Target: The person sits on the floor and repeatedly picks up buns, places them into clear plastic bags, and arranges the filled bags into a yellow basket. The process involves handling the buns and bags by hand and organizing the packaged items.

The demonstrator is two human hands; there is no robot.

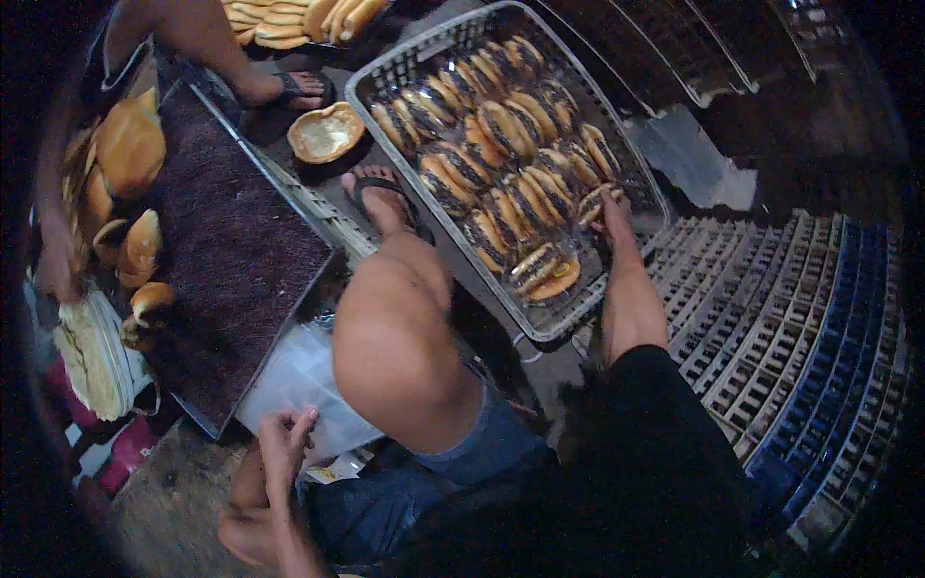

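Head view: wrapped bun (591,205) within right grip (615,216)

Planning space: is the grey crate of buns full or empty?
The crate is mostly full: buns in rows cover most of it.

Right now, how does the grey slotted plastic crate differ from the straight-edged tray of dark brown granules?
The grey slotted plastic crate holds rows of filled buns; the straight-edged tray holds dark brown granules. Your right hand is inside the crate, not in the tray. Both look roughly rectangular.
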